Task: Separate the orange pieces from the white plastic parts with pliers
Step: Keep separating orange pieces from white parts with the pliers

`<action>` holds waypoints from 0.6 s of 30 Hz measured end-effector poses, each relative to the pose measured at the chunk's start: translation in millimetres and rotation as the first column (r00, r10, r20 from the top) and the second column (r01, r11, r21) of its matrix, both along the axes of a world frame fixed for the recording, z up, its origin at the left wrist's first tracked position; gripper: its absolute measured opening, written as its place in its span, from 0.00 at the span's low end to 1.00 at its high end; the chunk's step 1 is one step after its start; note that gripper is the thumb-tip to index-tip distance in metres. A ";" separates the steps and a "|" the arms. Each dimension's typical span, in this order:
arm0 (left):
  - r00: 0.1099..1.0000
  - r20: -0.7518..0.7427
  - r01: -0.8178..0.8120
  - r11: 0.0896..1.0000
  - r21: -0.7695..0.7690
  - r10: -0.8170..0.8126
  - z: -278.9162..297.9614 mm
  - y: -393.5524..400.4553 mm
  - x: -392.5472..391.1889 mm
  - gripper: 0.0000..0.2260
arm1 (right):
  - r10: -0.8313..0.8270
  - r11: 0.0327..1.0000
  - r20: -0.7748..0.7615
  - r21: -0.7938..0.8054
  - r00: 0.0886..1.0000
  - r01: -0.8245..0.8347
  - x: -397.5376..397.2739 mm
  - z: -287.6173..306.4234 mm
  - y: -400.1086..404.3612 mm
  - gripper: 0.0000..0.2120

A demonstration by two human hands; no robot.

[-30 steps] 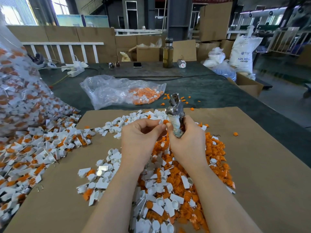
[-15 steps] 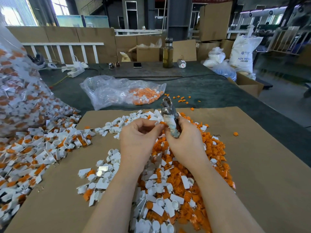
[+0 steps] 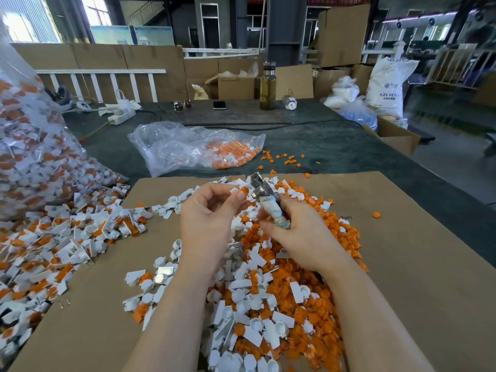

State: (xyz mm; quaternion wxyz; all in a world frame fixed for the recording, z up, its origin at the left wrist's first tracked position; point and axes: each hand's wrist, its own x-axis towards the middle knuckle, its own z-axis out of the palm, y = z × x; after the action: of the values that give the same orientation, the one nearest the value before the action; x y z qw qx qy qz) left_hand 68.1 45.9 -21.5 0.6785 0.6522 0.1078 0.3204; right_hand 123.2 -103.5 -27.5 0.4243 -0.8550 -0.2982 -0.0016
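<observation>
My right hand grips the taped handles of the pliers, whose metal jaws point up and to the left. My left hand pinches a small white plastic part with an orange piece at its tip, right beside the jaws. Under both hands lies a mixed heap of loose orange pieces and white parts on a brown cardboard sheet. Whether the jaws bite the piece I cannot tell.
A pile of joined white-and-orange parts spills from a big clear bag at the left. Another clear bag with orange pieces lies beyond the cardboard. Stray orange bits, a bottle and a phone sit farther back.
The pliers have tilted down and to the left, and both hands have sunk a little toward the heap. My left hand still pinches the small part at the jaws.
</observation>
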 end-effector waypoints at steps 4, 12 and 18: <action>0.999 0.030 0.041 0.999 0.007 -0.041 0.8 2.1 -1.6 0.04 | 0.035 0.997 0.001 -0.073 0.999 -0.035 -0.3 -1.0 1.4 0.07; 0.996 0.061 0.070 0.997 0.016 -0.071 0.6 5.3 -2.9 0.04 | 0.078 0.993 -0.002 -0.091 0.997 -0.078 -2.9 1.8 1.5 0.04; 0.994 0.073 0.080 0.997 -0.001 -0.080 0.5 4.0 -2.8 0.05 | 0.061 0.992 0.023 -0.112 0.998 -0.058 -3.2 2.2 1.9 0.05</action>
State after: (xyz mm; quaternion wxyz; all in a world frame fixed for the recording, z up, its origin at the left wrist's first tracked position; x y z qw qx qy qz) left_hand 65.4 49.8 -21.0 0.6956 0.6426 0.0575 0.3161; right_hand 120.1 -101.6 -25.3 0.3719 -0.8679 -0.3290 0.0165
